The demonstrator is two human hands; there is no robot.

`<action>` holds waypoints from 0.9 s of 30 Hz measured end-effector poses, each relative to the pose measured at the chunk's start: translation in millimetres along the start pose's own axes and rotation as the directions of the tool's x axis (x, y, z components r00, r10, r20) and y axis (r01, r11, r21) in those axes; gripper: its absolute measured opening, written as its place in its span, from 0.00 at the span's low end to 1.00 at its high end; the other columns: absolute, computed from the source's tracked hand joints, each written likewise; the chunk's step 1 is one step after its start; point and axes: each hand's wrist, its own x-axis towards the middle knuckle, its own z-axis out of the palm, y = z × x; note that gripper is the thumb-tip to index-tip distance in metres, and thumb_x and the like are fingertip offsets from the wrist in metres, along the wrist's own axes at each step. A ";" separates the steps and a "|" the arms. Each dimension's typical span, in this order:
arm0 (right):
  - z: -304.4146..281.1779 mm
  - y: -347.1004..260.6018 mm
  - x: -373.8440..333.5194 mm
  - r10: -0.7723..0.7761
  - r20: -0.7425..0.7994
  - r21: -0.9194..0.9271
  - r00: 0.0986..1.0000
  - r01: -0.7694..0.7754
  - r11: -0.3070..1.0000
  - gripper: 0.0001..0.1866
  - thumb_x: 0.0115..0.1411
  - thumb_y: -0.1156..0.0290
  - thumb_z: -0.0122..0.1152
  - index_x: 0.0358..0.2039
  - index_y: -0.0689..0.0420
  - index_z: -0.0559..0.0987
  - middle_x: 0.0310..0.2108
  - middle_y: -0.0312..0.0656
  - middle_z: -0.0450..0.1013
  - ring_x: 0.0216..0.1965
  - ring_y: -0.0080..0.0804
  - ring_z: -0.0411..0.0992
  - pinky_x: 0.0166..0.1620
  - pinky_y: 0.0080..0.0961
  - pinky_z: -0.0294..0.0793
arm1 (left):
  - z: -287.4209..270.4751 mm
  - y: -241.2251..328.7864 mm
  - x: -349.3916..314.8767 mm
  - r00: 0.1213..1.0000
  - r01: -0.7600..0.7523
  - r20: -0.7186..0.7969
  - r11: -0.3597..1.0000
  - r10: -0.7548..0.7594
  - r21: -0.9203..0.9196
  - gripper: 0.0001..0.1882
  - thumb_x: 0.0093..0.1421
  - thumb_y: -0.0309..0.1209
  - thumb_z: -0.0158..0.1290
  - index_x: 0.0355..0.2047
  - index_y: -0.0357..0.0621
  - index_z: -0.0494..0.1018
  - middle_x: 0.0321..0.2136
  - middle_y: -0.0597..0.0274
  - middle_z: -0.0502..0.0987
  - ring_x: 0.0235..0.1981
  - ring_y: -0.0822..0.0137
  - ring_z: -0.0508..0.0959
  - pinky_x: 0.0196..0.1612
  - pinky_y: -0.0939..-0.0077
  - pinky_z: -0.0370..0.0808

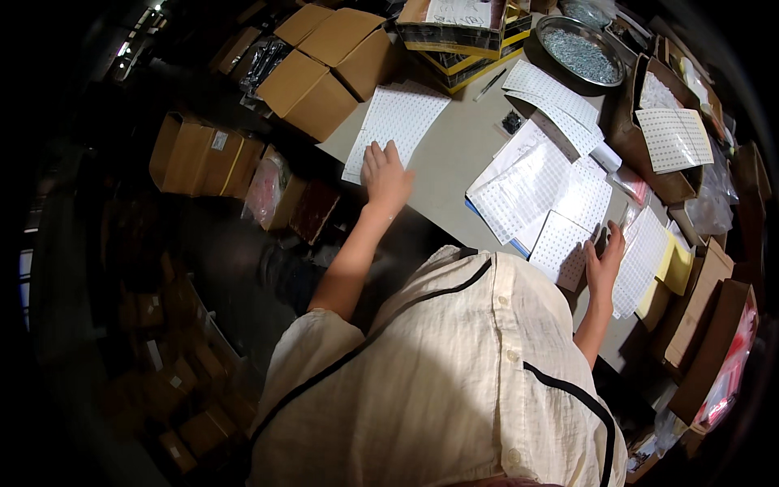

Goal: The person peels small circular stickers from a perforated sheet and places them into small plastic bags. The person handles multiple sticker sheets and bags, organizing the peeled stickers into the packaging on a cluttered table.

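Note:
My left hand point(387, 176) lies with its fingers stretched out over the lower part of white sheets printed with rows of small marks point(402, 120), at the table's left edge. It grips nothing that I can see. On the right, my right hand point(604, 261) has its fingers apart and slightly bent. It is at the right edge of a small dotted white sheet point(558, 243), beside another printed sheet point(643, 258); whether the fingertips touch either cannot be made out. Between the hands, a glossy pile of printed sheets point(523, 180) covers part of the table.
Open cardboard boxes point(312, 89) stand at the back left, and a black-and-yellow box point(454, 36) at the back. A metal bowl of small metal parts point(580, 50) sits far right. A pen point(489, 84) lies on the grey table point(458, 154). Long cartons point(714, 349) line the right side.

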 end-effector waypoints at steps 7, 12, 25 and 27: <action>7.1 -0.9 -27.7 0.134 -0.065 0.064 0.989 -0.130 0.989 0.32 0.55 0.72 0.62 0.61 0.60 0.66 0.60 0.55 0.62 0.62 0.53 0.62 0.65 0.39 0.60 | -25.6 10.2 17.6 0.983 -0.042 0.175 0.996 0.055 -0.077 0.39 0.59 0.35 0.58 0.63 0.28 0.53 0.48 0.33 0.72 0.51 0.41 0.74 0.53 0.50 0.70; 15.6 -8.6 -36.2 0.078 -0.075 0.041 0.994 -0.075 0.996 0.26 0.56 0.73 0.61 0.56 0.61 0.71 0.57 0.51 0.67 0.60 0.50 0.65 0.63 0.38 0.63 | -22.2 4.3 19.5 0.983 -0.108 0.141 0.992 0.117 -0.068 0.14 0.61 0.31 0.52 0.39 0.30 0.72 0.34 0.40 0.78 0.36 0.40 0.80 0.39 0.49 0.77; 39.1 -89.9 -2.5 0.070 0.212 0.456 0.975 -0.162 0.875 0.17 0.65 0.70 0.58 0.53 0.61 0.76 0.51 0.43 0.75 0.50 0.32 0.75 0.56 0.28 0.70 | -42.7 34.6 -27.5 0.958 -0.285 -0.181 0.709 0.221 -0.645 0.04 0.57 0.24 0.55 0.33 0.41 0.77 0.32 0.56 0.81 0.36 0.53 0.81 0.39 0.65 0.77; 48.3 -113.9 3.4 0.080 0.408 0.503 0.909 -0.297 0.812 0.19 0.68 0.63 0.56 0.54 0.62 0.76 0.49 0.44 0.76 0.48 0.31 0.75 0.55 0.27 0.70 | -41.8 44.4 -33.8 0.918 -0.396 -0.280 0.635 0.281 -0.663 0.04 0.55 0.24 0.56 0.32 0.42 0.77 0.33 0.57 0.82 0.37 0.56 0.82 0.40 0.66 0.78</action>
